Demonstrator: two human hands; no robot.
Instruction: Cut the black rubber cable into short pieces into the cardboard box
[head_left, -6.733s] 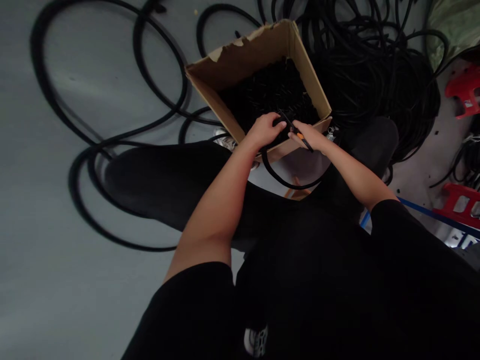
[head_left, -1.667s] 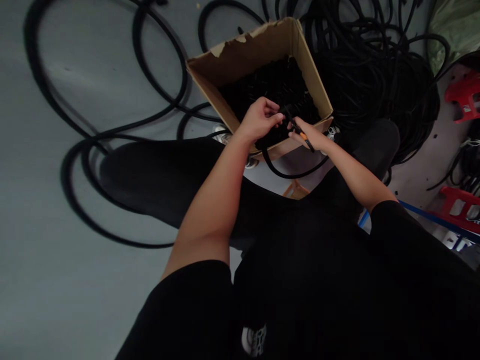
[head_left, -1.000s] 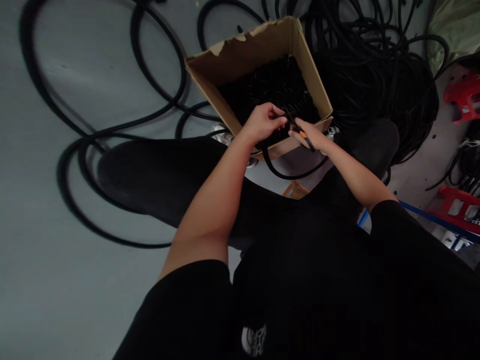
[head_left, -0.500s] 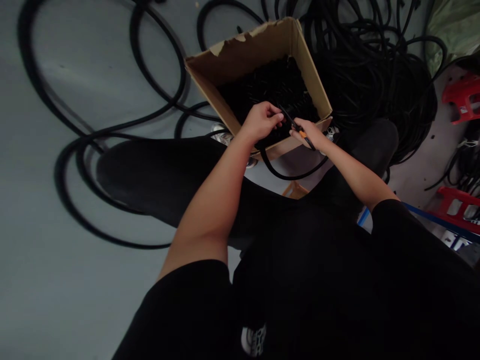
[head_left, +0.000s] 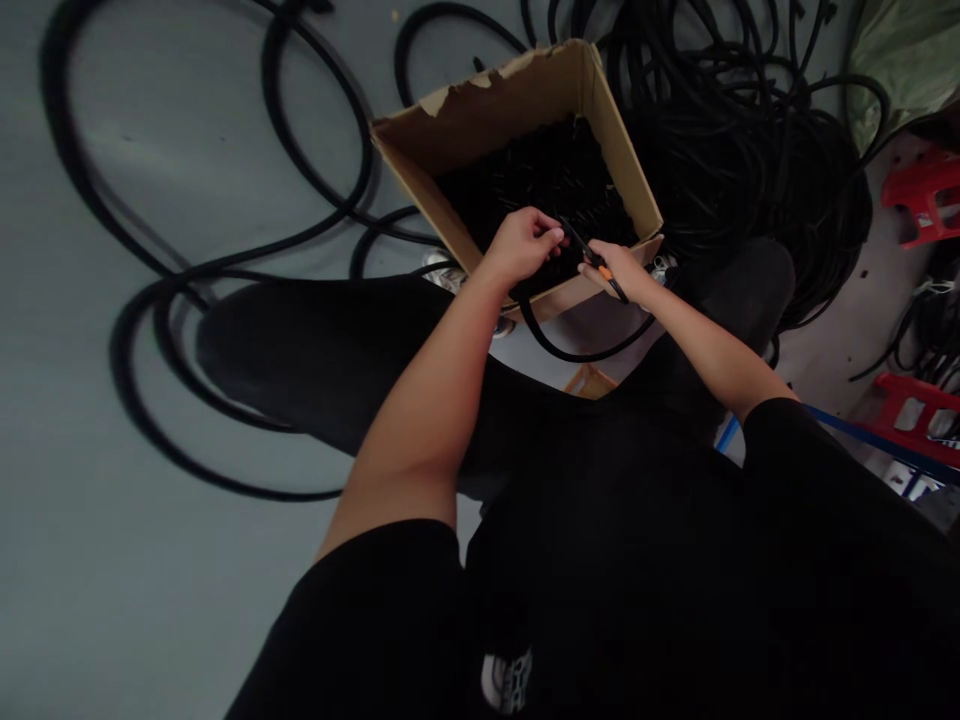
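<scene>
Over the cardboard box (head_left: 637,180), my left hand (head_left: 523,243) is closed, its thumb and fingertips pinched together. A black hose (head_left: 570,357) rises over the box's near edge toward that hand; the part within the fingers is hidden. My right hand (head_left: 619,268) is wrapped round a pair of scissors (head_left: 613,284) with black and orange handles. Their dark blades point up and left, close to my left fingertips. I cannot make out whether the blades touch the hose. Many short black pieces (head_left: 540,175) fill the box below my hands.
Loops of black hose (head_left: 300,238) lie on the grey floor at the left. A large heap of coiled black hose (head_left: 735,170) is right of the box. Red plastic stools (head_left: 926,200) and a green sack (head_left: 907,60) stand at the far right. My legs flank the box.
The scissors' handles have come closer together in my right hand. My left hand stays almost in the same place.
</scene>
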